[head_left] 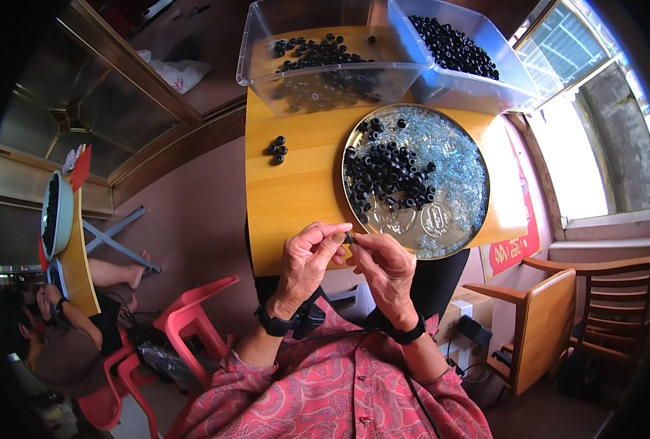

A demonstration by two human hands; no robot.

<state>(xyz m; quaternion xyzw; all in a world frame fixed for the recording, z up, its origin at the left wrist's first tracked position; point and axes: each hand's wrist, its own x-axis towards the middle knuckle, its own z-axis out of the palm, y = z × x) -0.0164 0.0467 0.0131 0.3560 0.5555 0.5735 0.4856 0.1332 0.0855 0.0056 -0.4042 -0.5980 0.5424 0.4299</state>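
Note:
My left hand (309,257) and my right hand (385,269) meet over the table's near edge, fingertips pinched together. Between them is a small black piece (349,238), mostly covered by the fingers; which hand bears more of it is hard to see. Just beyond my right hand lies a round metal tray (413,240). Its left part carries a heap of small black hollow pieces (387,172), and tiny clear bluish pieces (453,157) spread over its right side. Several loose black pieces (277,150) sit on the wood left of the tray.
At the table's (288,205) far side stand a clear plastic bin (248,44) with scattered black pieces and a fuller bin (519,84). Red plastic stools (186,314) are at left, a wooden chair (552,329) at right. Another person (69,351) sits at a table far left.

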